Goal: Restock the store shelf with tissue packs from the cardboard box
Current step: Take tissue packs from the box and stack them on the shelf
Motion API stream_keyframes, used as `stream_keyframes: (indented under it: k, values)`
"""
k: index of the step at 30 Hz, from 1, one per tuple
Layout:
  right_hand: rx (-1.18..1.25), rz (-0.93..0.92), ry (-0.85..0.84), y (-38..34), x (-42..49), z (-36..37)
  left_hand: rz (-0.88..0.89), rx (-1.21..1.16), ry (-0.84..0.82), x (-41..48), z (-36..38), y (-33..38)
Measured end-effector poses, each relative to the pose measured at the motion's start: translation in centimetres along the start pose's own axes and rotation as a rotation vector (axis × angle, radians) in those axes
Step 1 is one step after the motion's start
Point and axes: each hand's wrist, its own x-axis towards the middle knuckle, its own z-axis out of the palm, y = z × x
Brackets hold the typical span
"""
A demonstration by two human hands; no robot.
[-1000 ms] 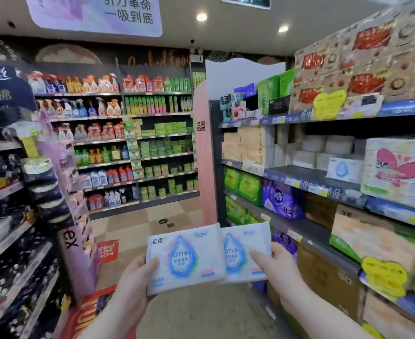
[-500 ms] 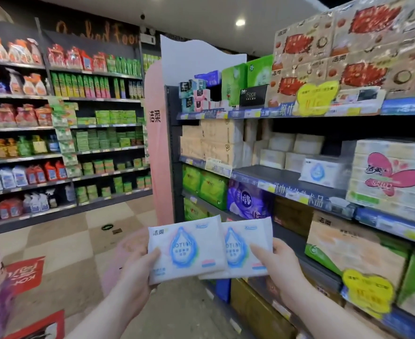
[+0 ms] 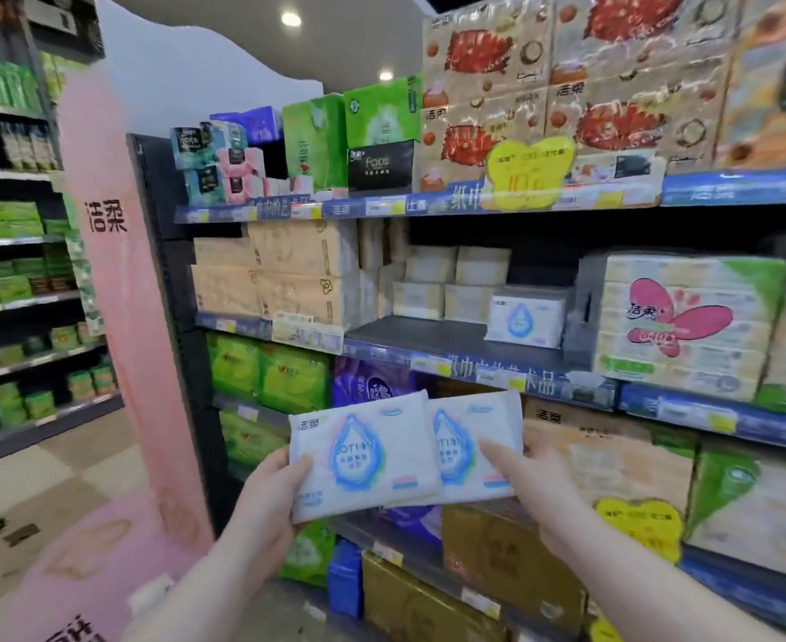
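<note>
Two white tissue packs with a blue drop print are held side by side at chest height. My left hand [image 3: 268,495] grips the left pack [image 3: 363,461] by its lower left edge, thumb on its face. My right hand [image 3: 527,479] grips the right pack [image 3: 474,449], which tucks partly behind the left one. Both sit in front of the store shelf [image 3: 433,338], below a dark bare stretch of its middle board. One matching pack [image 3: 523,319] stands on that board. The cardboard box is out of view.
Beige tissue bundles [image 3: 280,280] fill the board's left, and a large flower-print bundle [image 3: 678,322] its right. Smaller cream packs [image 3: 446,282] are stacked at the back. A pink end panel [image 3: 122,289] closes the shelf's left side. Another aisle shelf [image 3: 16,252] stands beyond.
My view has swung right and closer to the shelf, so the middle board now faces me. Both hands have kept their packs and carried them toward the shelf.
</note>
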Motion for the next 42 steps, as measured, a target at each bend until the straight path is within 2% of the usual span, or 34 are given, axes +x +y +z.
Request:
stream_keyframes:
  k: [5,12,18,23,31,42]
  values:
    - [-0.040,-0.061,0.101,0.1,6.1,-1.0,-0.030,0.008,-0.087,6.0,3.9,-0.7]
    - [0.029,-0.058,0.104,0.1,18.5,-1.4,-0.027,-0.011,-0.135,16.0,9.0,1.5]
    - [0.021,-0.151,0.212,-0.7,27.3,-3.9,0.018,-0.029,-0.143,24.4,14.4,1.9]
    - [0.010,-0.152,0.303,0.1,30.4,-5.3,0.028,-0.011,-0.092,30.1,17.4,1.5]
    - [-0.043,-0.163,0.410,0.5,32.5,-6.7,0.088,0.229,-0.081,38.0,20.5,0.9]
    - [-0.024,-0.180,0.462,-0.5,34.7,-4.0,0.160,0.821,-0.176,42.6,21.1,0.1]
